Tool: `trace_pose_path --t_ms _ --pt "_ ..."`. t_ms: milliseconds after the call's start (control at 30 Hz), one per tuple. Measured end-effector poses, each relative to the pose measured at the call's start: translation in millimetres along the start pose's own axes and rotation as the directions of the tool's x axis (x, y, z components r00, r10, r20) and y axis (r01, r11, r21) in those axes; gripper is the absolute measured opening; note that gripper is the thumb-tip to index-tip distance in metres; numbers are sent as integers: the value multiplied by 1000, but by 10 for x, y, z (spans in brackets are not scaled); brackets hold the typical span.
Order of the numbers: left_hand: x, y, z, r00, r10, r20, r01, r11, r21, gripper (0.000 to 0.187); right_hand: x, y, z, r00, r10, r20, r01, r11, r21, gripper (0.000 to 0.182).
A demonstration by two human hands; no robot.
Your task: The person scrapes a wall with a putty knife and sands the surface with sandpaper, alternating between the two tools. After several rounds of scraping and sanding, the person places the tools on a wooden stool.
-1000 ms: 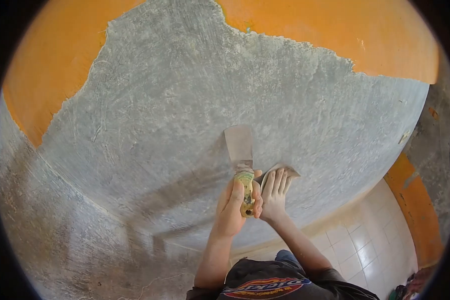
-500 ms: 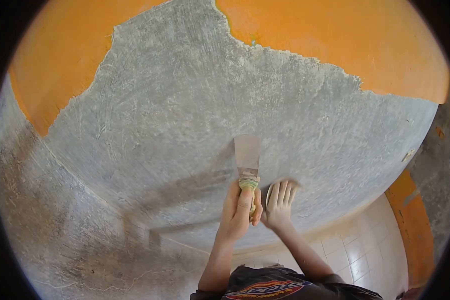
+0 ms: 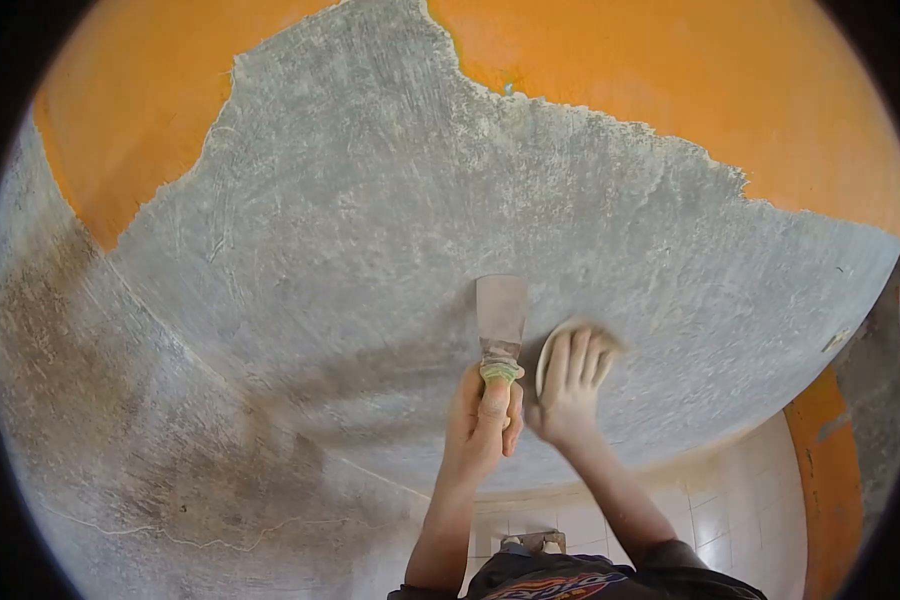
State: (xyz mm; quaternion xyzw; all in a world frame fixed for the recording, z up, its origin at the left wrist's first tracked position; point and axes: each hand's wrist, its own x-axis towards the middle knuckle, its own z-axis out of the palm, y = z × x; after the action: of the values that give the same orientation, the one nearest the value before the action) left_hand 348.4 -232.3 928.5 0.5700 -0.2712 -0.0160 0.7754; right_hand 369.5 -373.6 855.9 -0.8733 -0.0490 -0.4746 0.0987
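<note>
My left hand [image 3: 482,425] is wrapped round the green and pale handle of a putty knife [image 3: 502,308]. Its broad metal blade points up and casts a shadow on the bare grey wall [image 3: 350,250]. To the right, my right hand [image 3: 573,385] lies over a pale flat pad [image 3: 567,328] against the wall, fingers bent across it. Only the pad's rounded edge shows past the fingers; what it is made of I cannot tell.
Orange paint [image 3: 670,60] with a ragged edge covers the upper wall. A rough grey side wall [image 3: 120,400] meets it at the left corner. White floor tiles [image 3: 740,500] lie below, and an orange strip [image 3: 828,470] stands at the right.
My right hand has moved up and slightly right over the wall with the pad. The putty knife stays upright in my left hand, and the view has shifted a little.
</note>
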Motion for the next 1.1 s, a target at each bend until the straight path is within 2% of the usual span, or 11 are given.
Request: trace_pose_path --t_ms 67,167,400,467,633,667,700,733,867,933,1100 --pt "-35 2 10 1000 -6 19 7 997 -71 33 -393 -85 249 1000 13 19 -14 998 55 65" --pt "-69 73 49 998 -51 -22 50 998 -45 34 -134 -120 17 998 32 47 -36 996 86 63" --pt "-85 95 -111 997 -47 65 55 991 -125 34 898 -126 -489 954 108 -279 -84 992 98 66" --pt "-87 139 -154 995 -71 75 79 991 -105 32 698 -197 -298 968 86 -237 -86 996 11 67" --pt "-46 117 -309 992 -30 119 35 999 -40 26 -415 -401 433 998 55 -25 -55 998 10 67" --pt "-52 115 -323 991 -32 130 39 998 -45 26 -657 -385 598 996 49 77 -51 998 25 67" --pt "-75 111 -331 989 -39 142 46 998 -48 26 -668 -442 563 983 44 179 -52 998 41 67" --pt "-79 112 -335 992 -28 124 35 998 -49 26 -620 -449 542 984 53 172 -59 998 30 67" --pt "-78 85 -408 994 -31 101 37 998 -58 24 339 -450 -3 980 104 -167 -116 991 -64 62" --pt "-83 58 -458 994 -42 97 49 997 -65 24 834 -449 -348 962 110 -251 -119 993 -19 63" --pt "-49 23 -500 996 -8 89 16 996 -90 25 868 -495 -258 963 100 -252 -123 989 -78 70"
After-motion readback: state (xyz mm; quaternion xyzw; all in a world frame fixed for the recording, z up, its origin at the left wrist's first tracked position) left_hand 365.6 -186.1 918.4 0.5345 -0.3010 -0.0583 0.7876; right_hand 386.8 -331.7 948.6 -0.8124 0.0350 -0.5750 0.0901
